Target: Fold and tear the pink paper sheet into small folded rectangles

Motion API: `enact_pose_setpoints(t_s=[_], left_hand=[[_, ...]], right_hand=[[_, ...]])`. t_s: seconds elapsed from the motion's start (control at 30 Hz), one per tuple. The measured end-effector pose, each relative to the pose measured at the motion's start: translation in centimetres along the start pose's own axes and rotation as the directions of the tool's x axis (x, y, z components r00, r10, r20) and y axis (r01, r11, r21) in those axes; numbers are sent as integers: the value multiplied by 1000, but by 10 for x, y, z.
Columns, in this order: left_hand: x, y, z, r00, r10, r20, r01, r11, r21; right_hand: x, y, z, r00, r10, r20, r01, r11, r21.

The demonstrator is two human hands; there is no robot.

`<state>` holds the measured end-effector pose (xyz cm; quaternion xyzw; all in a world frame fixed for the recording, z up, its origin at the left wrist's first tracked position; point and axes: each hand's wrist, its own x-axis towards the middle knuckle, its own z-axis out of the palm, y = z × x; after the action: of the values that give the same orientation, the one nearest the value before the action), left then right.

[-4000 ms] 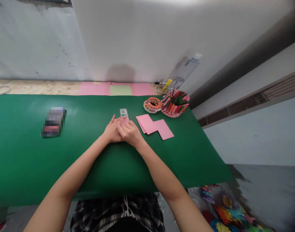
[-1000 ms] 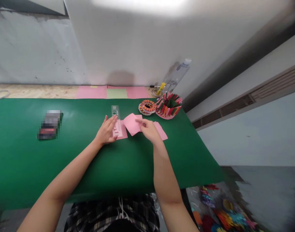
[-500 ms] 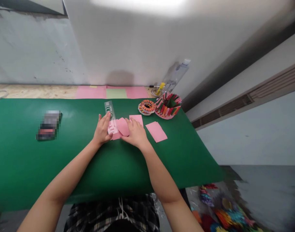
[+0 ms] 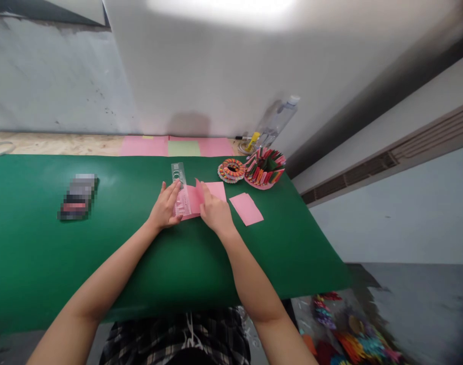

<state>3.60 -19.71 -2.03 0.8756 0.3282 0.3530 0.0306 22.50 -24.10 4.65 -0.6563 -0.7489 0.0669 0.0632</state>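
Ruler point(image 4: 183, 203) partly covered by spread left fingers point(image 4: 172, 191); right fingers point(image 4: 206, 192) overlap pink paper point(image 4: 194, 198), grip unclear

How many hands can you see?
2: the left hand on the clear plastic ruler, and the right hand at the raised edge of the pink paper.

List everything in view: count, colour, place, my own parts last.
Table: one, green, centre
Wall: one, grey, behind
Papers: several, pink, centre
Ruler: one, clear, on papers
Ring stack: one, orange and white, right
Bundle: one, multicoloured, far right
Bottle: one, clear, against wall
Stick: one, yellow, by bottle
Marker: one, black and white, by stick
Sheets: several, pink and green, along wall
Hoop: one, whitish, far left
Pixelated object: one, dark, left
Heap: one, multicoloured, bottom right
Garment: one, dark plaid, bottom
Left hand: one, bare, on ruler
Right hand: one, bare, at papers
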Motion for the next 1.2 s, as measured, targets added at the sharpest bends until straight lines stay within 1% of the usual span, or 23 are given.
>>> enact_pose_setpoints(t_s=[0.17,0.3,0.43,0.57,0.7,0.8,0.87,0.97,1.07,1.2], left_hand=[[-1,-1,1,996,25,84,-26,1000,14],[0,1,1,983,17,185,-31,997,76],[2,7,-2,956,-24,293,-28,984,174],[4,12,-5,934,-52,353,-38,969,243],[3,12,-6,915,-50,401,-49,971,234],[2,11,-5,902,-35,431,-54,980,194],[2,10,-5,901,-27,434,-51,984,168],[3,10,-5,918,-33,395,-32,987,156],[2,8,-2,950,-66,305,24,990,139],[-2,3,2,976,-127,177,126,992,17]], right_hand=[[-2,-5,1,996,-90,0,90,996,3],[-2,-6,5,994,-105,-5,105,994,38],[-1,-4,8,993,-105,-55,114,976,184],[4,2,15,993,-88,-77,108,942,319],[8,10,25,997,-49,-66,73,887,455],[9,15,28,999,-35,-38,50,831,554],[9,18,25,1000,-29,-2,24,808,588],[9,19,19,998,-25,64,-17,814,581],[9,18,15,996,-35,82,-16,832,555],[7,16,14,995,-84,59,47,882,469]])
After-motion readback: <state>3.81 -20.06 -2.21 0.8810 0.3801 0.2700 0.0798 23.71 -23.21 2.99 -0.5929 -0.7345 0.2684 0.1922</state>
